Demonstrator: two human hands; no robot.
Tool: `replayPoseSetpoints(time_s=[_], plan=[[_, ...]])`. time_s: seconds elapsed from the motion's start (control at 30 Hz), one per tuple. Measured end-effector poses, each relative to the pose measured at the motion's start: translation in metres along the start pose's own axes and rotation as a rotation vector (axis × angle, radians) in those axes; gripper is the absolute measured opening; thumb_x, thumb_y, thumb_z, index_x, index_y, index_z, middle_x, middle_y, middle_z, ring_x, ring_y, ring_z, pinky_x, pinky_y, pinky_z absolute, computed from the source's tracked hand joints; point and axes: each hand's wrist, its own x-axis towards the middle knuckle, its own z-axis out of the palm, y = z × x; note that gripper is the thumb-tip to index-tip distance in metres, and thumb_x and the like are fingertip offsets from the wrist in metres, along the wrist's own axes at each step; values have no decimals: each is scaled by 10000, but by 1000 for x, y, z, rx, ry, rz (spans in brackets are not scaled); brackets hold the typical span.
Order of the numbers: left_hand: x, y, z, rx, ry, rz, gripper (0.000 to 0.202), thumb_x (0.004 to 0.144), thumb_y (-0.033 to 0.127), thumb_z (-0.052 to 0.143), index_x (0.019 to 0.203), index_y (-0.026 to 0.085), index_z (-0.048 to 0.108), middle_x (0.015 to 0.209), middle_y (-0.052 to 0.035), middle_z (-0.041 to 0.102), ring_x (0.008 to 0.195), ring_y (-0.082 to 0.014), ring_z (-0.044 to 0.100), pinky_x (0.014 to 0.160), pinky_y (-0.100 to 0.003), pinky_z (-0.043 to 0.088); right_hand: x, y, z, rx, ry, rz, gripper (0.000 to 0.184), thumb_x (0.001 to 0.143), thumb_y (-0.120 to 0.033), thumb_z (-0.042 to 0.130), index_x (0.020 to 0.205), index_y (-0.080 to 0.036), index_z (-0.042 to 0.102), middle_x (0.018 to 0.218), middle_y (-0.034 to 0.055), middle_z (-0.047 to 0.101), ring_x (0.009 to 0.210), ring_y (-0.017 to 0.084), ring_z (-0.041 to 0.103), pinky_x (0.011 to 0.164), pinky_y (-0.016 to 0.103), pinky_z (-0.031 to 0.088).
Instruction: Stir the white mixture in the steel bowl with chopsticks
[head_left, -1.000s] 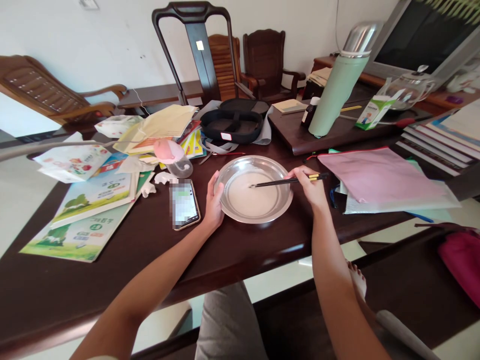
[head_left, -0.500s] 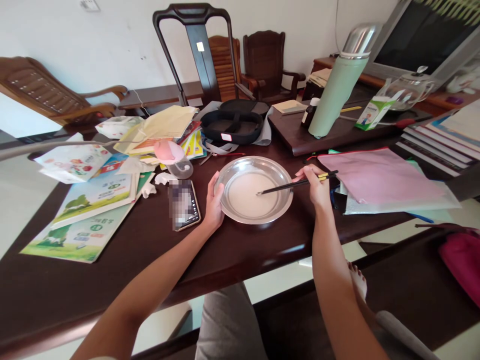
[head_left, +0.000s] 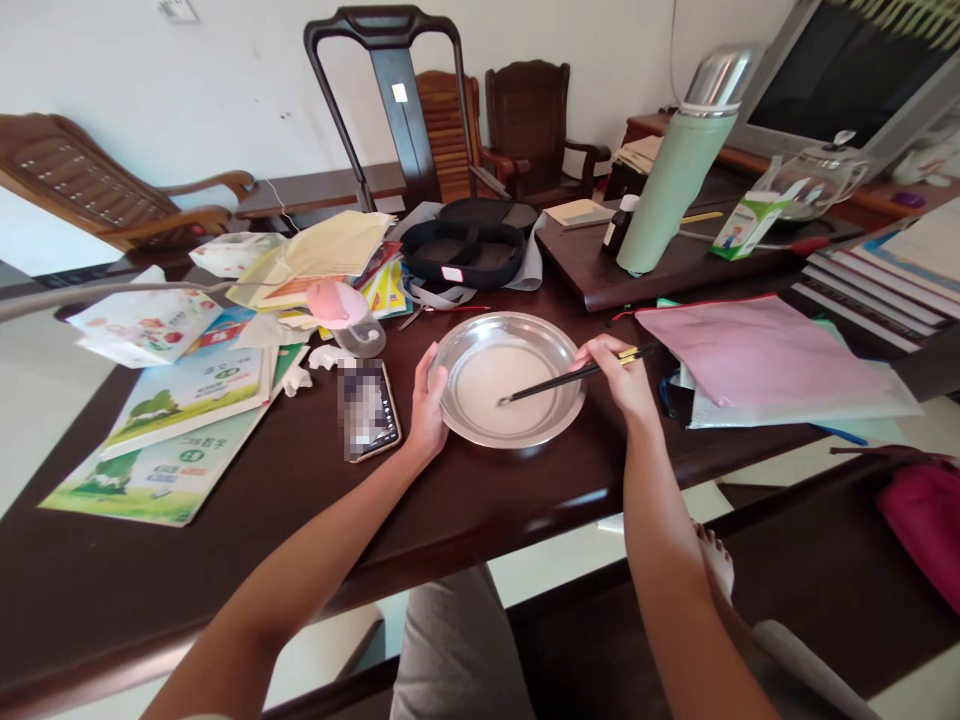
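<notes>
A shiny metal basin (head_left: 561,420) stands on the dark wooden table, with a whitish, milky-looking content (head_left: 480,375) covering its bottom. My left hand (head_left: 429,405) is closed on the basin's left rim, the thumb lying along the top edge. In my right hand (head_left: 619,378) is a pair of black chopsticks (head_left: 551,382) with gold bands near the upper ends. The fingers are wrapped round them above the basin's right rim. Their tips slant down to the left and touch the whitish content near its middle.
Left of the basin lies a phone (head_left: 370,410), with workbooks (head_left: 161,450) beyond it. Behind are a pink-lidded cup (head_left: 345,310) and a black case (head_left: 465,255). A green thermos (head_left: 675,190) stands on a raised board at right, near a pink zip pouch (head_left: 757,345).
My right hand has moved slightly left with the chopsticks, and their tips have shifted left and a little nearer to me in the basin. The left hand and basin stay put.
</notes>
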Motion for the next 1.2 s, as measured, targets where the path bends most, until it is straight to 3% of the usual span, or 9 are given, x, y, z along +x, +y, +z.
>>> replayPoseSetpoints(time_s=[0.13,0.23,0.4,0.5,0.6,0.77,0.97,1.13,1.2], plan=[[0,-1,0,-1,7,1,783,792,735,966,1429,340,738,1605,-95,725,1530,-367,655,1291,-527,535,1,0,0,-22,75,-45,580,892,-839,758,733,-281,766,685,14,785,771,268,818,855,426,665],[0,-1,-2,13,-18,6,770,829,734,938,1454,336,729,1571,-103,745,1518,-373,665,1266,-529,559,2,2,-1,16,172,-27,587,915,-833,723,724,-279,741,581,-2,711,630,252,766,758,416,655],[1,-3,-2,19,-16,12,766,832,724,941,1457,335,728,1624,-103,710,1541,-371,646,1277,-526,552,0,-2,1,-17,-24,-15,604,878,-865,750,730,-279,750,644,12,755,703,263,790,794,425,669],[1,-3,-2,15,-5,8,742,834,709,947,1445,346,732,1650,-93,693,1556,-367,634,1298,-532,533,1,-2,0,-42,44,-45,587,897,-844,746,724,-283,755,697,18,788,768,267,808,855,433,670],[0,-2,-2,18,-8,2,761,828,722,947,1448,339,731,1632,-100,706,1545,-377,642,1280,-538,551,1,1,-2,6,160,-33,591,910,-838,734,714,-281,744,601,1,731,652,252,772,776,419,662],[0,-1,-2,12,2,-4,769,805,733,959,1430,342,742,1672,-95,676,1561,-381,627,1287,-530,547,0,-1,1,13,-14,-8,605,868,-871,766,755,-277,800,633,15,761,669,261,787,740,412,663],[0,0,-1,17,-3,3,747,829,712,951,1437,335,737,1696,-98,655,1595,-378,595,1322,-530,510,1,0,-1,35,141,-28,595,889,-845,766,719,-275,778,596,1,736,624,239,759,752,401,650],[0,0,-1,19,-4,3,784,793,739,960,1422,319,752,1691,-105,658,1598,-389,588,1317,-538,514,1,1,0,3,-7,-34,606,879,-860,768,748,-269,801,660,14,773,715,254,798,799,405,663],[0,0,-1,18,-9,6,772,809,732,950,1433,327,745,1705,-99,647,1600,-384,586,1321,-543,510,1,2,0,-37,14,-65,613,887,-863,756,743,-268,796,710,23,797,788,262,816,850,412,665]])
